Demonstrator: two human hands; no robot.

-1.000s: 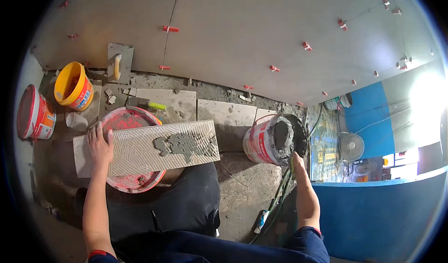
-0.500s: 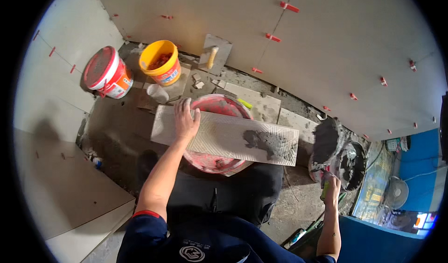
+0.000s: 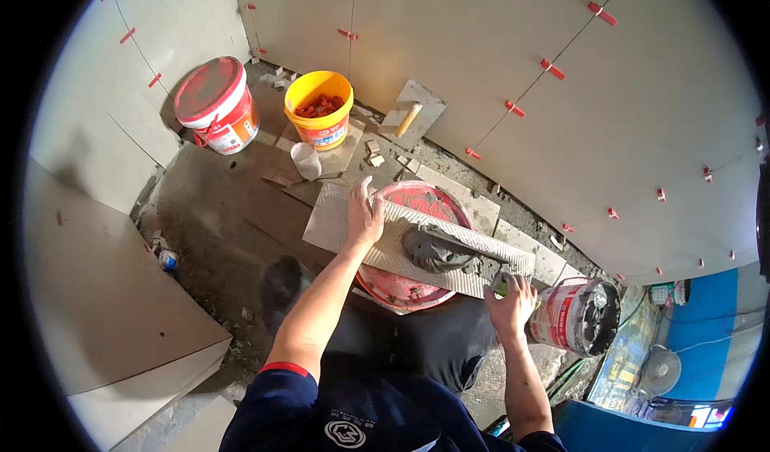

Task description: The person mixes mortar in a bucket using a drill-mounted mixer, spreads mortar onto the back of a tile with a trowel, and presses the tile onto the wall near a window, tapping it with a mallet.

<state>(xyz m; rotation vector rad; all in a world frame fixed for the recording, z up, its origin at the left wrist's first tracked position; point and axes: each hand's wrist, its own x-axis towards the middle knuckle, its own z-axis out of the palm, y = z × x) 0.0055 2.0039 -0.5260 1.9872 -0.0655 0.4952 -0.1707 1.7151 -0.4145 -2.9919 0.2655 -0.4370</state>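
A long ribbed tile (image 3: 329, 215) lies across a red mortar-smeared basin (image 3: 401, 298). My left hand (image 3: 366, 219) grips its left part, fingers over the far edge. My right hand (image 3: 513, 304) is closed on the green handle (image 3: 501, 285) of a trowel, whose blade is at the tile's right half. A thick lump of dark grey mortar (image 3: 437, 250) sits on the tile's middle, partly against the blade. The bucket of mortar (image 3: 565, 316) stands just right of my right hand, tilted in this view.
A lidded red-and-white bucket (image 3: 218, 107) and a yellow bucket of red pieces (image 3: 319, 91) stand toward the back left, beside a white cup (image 3: 307, 162). A flat trowel (image 3: 415, 115) leans by the tiled wall (image 3: 481, 43). A fan (image 3: 659, 372) is at right.
My right hand and trowel have moved left from the mortar bucket onto the tile, where a larger mortar lump now sits. The view has swung left, showing more of the corner.
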